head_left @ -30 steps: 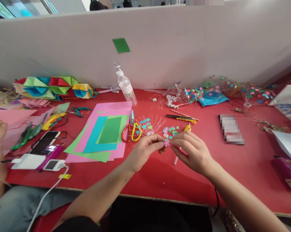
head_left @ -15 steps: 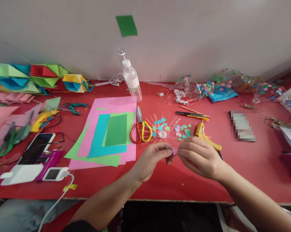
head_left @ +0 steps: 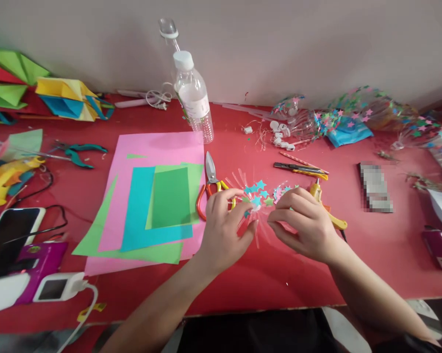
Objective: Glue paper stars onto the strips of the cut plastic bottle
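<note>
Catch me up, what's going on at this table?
A person is working bare-handed over a clear plastic piece with fanned-out strips, with small blue and green stars at its middle. The left hand is open beside it, thumb and fingers parted. The right hand has its fingers drawn together; whether they hold anything can't be made out. A yellow glue gun lies just beyond the right hand, and scissors and coloured paper sheets lie to the left.
</note>
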### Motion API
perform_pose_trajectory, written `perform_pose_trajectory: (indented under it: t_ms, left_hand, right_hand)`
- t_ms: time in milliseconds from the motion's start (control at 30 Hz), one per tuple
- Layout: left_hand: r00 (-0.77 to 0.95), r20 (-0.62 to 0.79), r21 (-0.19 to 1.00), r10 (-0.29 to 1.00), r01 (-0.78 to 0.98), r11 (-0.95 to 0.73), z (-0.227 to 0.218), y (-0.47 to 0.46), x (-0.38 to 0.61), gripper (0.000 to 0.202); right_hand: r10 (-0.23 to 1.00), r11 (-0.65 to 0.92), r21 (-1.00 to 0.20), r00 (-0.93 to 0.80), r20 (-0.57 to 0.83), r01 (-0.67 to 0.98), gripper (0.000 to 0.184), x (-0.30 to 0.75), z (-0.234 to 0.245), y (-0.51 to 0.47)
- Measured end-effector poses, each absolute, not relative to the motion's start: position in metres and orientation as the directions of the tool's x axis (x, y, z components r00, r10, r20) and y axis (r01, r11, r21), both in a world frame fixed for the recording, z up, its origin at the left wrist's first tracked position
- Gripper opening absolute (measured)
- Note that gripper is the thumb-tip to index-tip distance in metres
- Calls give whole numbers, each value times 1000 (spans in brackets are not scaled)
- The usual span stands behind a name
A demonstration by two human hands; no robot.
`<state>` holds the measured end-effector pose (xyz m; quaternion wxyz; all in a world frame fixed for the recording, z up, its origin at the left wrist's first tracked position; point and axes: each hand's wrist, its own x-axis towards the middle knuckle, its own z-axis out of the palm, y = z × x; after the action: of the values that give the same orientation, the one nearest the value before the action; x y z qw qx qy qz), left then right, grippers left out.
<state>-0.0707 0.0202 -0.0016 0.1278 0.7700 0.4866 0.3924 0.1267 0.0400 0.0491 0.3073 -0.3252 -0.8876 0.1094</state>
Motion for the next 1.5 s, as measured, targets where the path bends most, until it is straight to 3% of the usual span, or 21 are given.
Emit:
perform_pose_trajectory:
  t_ms: [167,467,767,1233,1333,1500]
  left_hand:
    - [224,537,532,813,659,-532,-11,24,-68,19]
    - [186,492,622,850,608,-493,-14,24,-64,18]
    - [176,472,652,864,590,-477,-12,20,-59,18]
    - [205,547,572,811,616,-542,-17,17,-58,21]
    - [209,542,568,814,622,-538,-16,17,-58,20]
    - [208,552,552,808,635,-541,-16,17,-58,22]
  right_hand:
    - [646,763,-400,-620,444,508,11,124,38,43]
    - [683,729,-469,-585,438,499,12,124,19,41]
    - [745,660,-487,-412,524,573,9,119,11,28]
    - [830,538,-594,-252,498,598,7,110,7,23]
    - [822,540,-564,-250,511,625,7,111,6,21]
    - [730,629,-402,-327,600,666,11,115,0,17]
